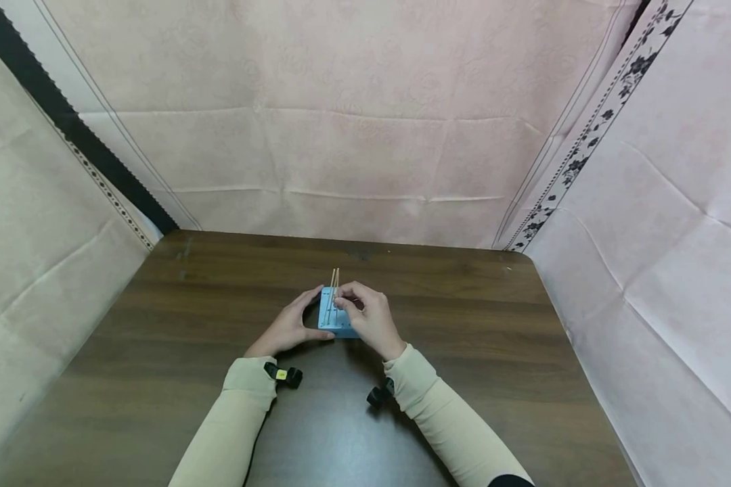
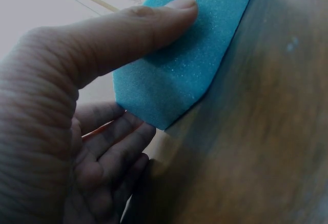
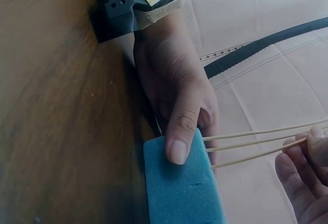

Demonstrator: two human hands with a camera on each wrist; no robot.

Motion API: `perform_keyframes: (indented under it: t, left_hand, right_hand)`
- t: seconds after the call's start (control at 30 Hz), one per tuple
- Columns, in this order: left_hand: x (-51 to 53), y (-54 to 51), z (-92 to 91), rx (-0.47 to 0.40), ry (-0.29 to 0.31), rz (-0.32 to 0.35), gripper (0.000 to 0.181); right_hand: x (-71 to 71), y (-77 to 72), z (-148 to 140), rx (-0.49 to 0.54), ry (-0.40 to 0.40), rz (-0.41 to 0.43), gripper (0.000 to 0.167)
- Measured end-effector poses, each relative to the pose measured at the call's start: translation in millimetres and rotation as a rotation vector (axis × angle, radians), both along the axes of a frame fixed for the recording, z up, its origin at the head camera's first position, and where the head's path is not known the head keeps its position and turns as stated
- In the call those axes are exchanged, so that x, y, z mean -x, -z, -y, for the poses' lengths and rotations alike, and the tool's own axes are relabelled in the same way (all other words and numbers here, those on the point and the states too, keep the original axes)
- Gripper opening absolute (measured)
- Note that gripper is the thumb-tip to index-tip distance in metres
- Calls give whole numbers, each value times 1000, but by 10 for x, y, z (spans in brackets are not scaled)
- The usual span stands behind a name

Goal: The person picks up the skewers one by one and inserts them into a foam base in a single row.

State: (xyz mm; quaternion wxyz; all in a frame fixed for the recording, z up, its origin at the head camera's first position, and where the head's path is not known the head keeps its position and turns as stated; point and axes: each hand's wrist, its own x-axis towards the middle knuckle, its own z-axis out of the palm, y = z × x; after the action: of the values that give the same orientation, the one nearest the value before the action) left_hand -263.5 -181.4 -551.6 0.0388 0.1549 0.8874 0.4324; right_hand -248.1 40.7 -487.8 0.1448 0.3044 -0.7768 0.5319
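A light-blue foam-like block (image 1: 346, 332) stands on the table, with thin wooden sticks (image 3: 256, 133) rising from its top. Three sticks show in the right wrist view. My left hand (image 1: 288, 327) grips the block from the left, thumb along its near face and fingers at its far side. In the left wrist view the thumb (image 2: 138, 28) presses the block's glittery face (image 2: 205, 44). Just above the block, my right hand (image 1: 370, 319) pinches one stick (image 3: 241, 160) between thumb and fingertips. Its lower end meets the block's top; the fingers cover its upper part.
The brown wooden table (image 1: 219, 284) extends around the block on every side. Pale cloth sheets (image 1: 353, 155) hang behind it and along both sides. Black camera mounts (image 1: 292, 377) sit on both wrists, and a cable runs down beside the left sleeve (image 1: 219, 426).
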Motion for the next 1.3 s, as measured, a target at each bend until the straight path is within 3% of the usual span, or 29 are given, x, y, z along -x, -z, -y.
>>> perform_keyframes:
  t: [0.2,1.3]
  left_hand:
    - [-13,2,-8,-1,-1,2,120]
    - [-25,-21,-6,1,-8,26,119]
  right_hand:
    - [-6,1,-1,-4,7,-31,5]
    - [0,21,14,-4,1,-16,6]
